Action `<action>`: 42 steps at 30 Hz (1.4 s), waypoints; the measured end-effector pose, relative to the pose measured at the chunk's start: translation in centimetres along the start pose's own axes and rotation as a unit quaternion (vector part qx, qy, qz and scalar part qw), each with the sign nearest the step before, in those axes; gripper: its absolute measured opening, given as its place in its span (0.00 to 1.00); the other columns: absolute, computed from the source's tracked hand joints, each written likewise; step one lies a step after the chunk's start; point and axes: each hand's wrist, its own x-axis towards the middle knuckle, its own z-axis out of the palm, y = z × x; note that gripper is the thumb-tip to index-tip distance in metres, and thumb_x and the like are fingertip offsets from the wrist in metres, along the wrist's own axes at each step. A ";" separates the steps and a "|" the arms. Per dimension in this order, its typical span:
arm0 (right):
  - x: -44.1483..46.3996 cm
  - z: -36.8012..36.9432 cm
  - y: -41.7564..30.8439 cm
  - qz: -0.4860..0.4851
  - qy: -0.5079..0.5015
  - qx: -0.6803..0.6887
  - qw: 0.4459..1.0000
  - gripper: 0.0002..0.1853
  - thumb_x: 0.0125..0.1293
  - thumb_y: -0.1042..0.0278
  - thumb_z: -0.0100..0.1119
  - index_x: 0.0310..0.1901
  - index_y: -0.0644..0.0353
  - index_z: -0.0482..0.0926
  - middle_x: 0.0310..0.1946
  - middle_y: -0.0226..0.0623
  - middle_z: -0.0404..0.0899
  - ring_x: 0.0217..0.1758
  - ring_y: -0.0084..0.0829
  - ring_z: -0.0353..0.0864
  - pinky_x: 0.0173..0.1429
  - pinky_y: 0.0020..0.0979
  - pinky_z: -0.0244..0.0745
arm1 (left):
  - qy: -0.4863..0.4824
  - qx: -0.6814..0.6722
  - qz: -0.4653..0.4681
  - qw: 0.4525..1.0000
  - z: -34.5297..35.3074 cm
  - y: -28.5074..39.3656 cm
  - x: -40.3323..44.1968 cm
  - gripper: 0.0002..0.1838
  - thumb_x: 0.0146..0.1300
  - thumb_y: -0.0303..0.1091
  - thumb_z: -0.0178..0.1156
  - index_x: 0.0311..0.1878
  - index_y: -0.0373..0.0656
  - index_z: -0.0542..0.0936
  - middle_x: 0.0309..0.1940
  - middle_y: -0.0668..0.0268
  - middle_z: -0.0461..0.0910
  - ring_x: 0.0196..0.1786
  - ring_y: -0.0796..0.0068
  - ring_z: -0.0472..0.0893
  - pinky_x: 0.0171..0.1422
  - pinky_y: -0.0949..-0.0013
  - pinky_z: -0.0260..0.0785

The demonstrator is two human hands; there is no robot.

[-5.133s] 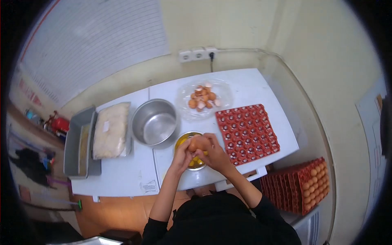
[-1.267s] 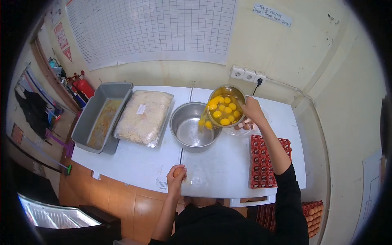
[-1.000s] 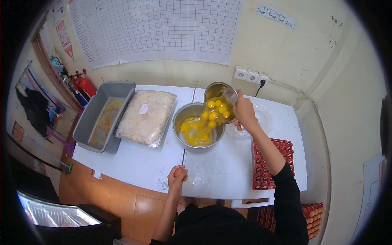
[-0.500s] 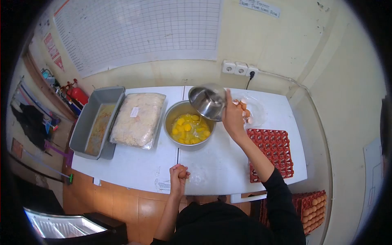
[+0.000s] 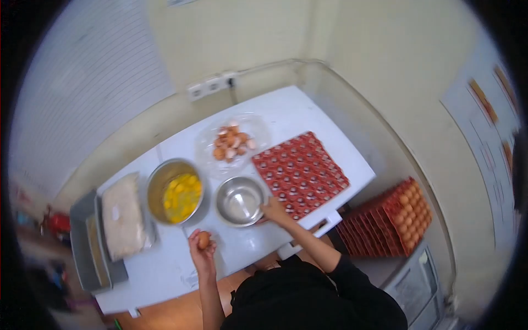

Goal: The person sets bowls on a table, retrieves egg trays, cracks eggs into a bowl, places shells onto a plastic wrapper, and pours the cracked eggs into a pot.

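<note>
Egg (image 5: 204,240) in L hand (image 5: 199,254), btm hidden; R hand (image 5: 275,212) blurry

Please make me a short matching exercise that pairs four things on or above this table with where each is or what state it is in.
Column one
1. Small metal bowl
2. Large metal pot
3. Brown egg
4. Cracked eggshells

Column two
A. Heaped on clear plastic
B. Has the right hand at its rim
C. Contains yellow yolks
D. In the left hand

Pairs: 1-B, 2-C, 3-D, 4-A
</note>
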 end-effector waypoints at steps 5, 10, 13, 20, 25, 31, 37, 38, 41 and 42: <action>-5.7 -2.5 -6.3 0.163 -0.120 0.280 0.939 0.29 0.68 0.49 0.54 0.60 0.65 0.64 0.33 0.56 0.81 0.27 0.43 0.85 0.25 0.37 0.83 | -0.089 0.031 -0.032 0.995 5.1 0.1 1.7 0.18 0.67 0.40 0.51 0.55 0.42 0.68 0.42 0.58 0.76 0.30 0.75 0.72 0.33 0.75 0.67; -9.2 -11.1 -2.5 0.030 0.096 0.174 0.980 0.23 0.69 0.50 0.53 0.56 0.59 0.72 0.29 0.41 0.83 0.24 0.29 0.84 0.23 0.30 0.78 | -0.167 0.061 -0.039 0.983 10.2 -2.0 3.2 0.16 0.68 0.41 0.51 0.53 0.44 0.71 0.47 0.61 0.74 0.43 0.78 0.74 0.40 0.76 0.69; -14.1 -20.9 4.8 0.010 0.482 -0.065 0.874 0.08 0.62 0.65 0.56 0.35 0.60 0.81 0.28 0.42 0.82 0.29 0.36 0.83 0.34 0.37 0.76 | -0.238 0.156 -0.060 0.957 13.9 -5.5 3.2 0.12 0.66 0.39 0.57 0.47 0.42 0.77 0.37 0.64 0.77 0.36 0.79 0.76 0.34 0.77 0.69; -33.7 -38.1 17.4 0.354 0.724 -0.272 0.525 0.11 0.64 0.64 0.52 0.42 0.60 0.75 0.46 0.48 0.74 0.48 0.51 0.73 0.49 0.50 0.69 | -0.549 0.363 -0.245 0.712 32.3 -20.2 -1.6 0.17 0.61 0.36 0.65 0.46 0.31 0.79 0.27 0.65 0.80 0.18 0.83 0.72 0.24 0.78 0.69; -36.1 -42.8 25.2 0.295 0.721 -0.167 0.604 0.16 0.65 0.58 0.53 0.42 0.64 0.79 0.37 0.51 0.81 0.44 0.51 0.80 0.51 0.44 0.73 | -0.627 0.354 -0.240 0.651 42.1 -36.9 -4.3 0.26 0.57 0.26 0.64 0.60 0.32 0.71 0.36 0.61 0.80 0.18 0.79 0.75 0.17 0.76 0.65; -35.3 -43.9 26.5 0.286 0.744 -0.018 0.604 0.17 0.62 0.54 0.59 0.36 0.64 0.77 0.33 0.49 0.81 0.40 0.45 0.81 0.48 0.40 0.72 | -0.648 0.443 -0.287 0.548 49.0 -41.9 -7.1 0.24 0.55 0.30 0.63 0.56 0.36 0.74 0.32 0.60 0.81 0.17 0.74 0.78 0.15 0.75 0.63; -34.6 -42.9 25.4 0.295 0.776 -0.006 0.557 0.16 0.62 0.59 0.61 0.30 0.65 0.73 0.27 0.48 0.78 0.34 0.44 0.78 0.43 0.40 0.71 | -0.632 0.527 -0.237 0.517 52.4 -43.0 -7.7 0.14 0.53 0.29 0.66 0.41 0.38 0.76 0.22 0.65 0.79 0.16 0.75 0.78 0.14 0.75 0.64; -34.5 -43.0 25.6 0.284 0.788 -0.002 0.546 0.16 0.62 0.59 0.61 0.29 0.65 0.73 0.25 0.46 0.77 0.31 0.40 0.77 0.41 0.38 0.71 | -0.632 0.526 -0.237 0.517 52.6 -43.2 -7.8 0.14 0.53 0.29 0.66 0.41 0.38 0.76 0.22 0.65 0.79 0.16 0.75 0.78 0.14 0.75 0.64; -34.9 -43.2 25.3 0.257 0.789 0.043 0.557 0.15 0.62 0.60 0.62 0.29 0.65 0.73 0.22 0.40 0.75 0.28 0.32 0.72 0.37 0.34 0.69 | -0.643 0.527 -0.205 0.517 52.6 -42.7 -7.5 0.11 0.51 0.29 0.67 0.36 0.39 0.76 0.22 0.64 0.78 0.16 0.73 0.78 0.13 0.73 0.63; -35.0 -43.2 25.0 0.261 0.787 0.044 0.557 0.15 0.62 0.60 0.62 0.29 0.65 0.73 0.22 0.40 0.75 0.28 0.32 0.72 0.37 0.34 0.69 | -0.655 0.505 -0.214 0.519 52.7 -42.3 -7.4 0.10 0.51 0.28 0.67 0.35 0.39 0.76 0.22 0.64 0.78 0.15 0.74 0.77 0.13 0.72 0.63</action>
